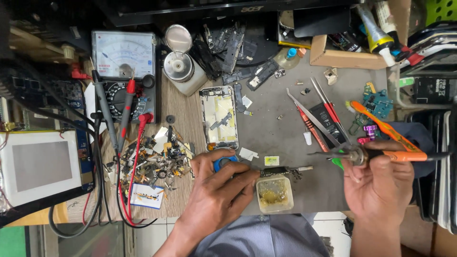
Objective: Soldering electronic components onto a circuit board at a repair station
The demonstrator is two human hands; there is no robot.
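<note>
Left hand: fingers curled down onto a blue round tool and a small dark connector part, pinning it to the grey surface beside a flux tub. Right hand: fingers closed around an orange soldering iron, its tip hovering near, not touching, the part. Opened phone frame lies just above, stripped. Tweezers, analogue multimeter and scrap pile alongside. Judged: soldering appears prepared, not yet begun.

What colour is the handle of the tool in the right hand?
Orange, on the soldering iron held by the right hand; head view.
</note>
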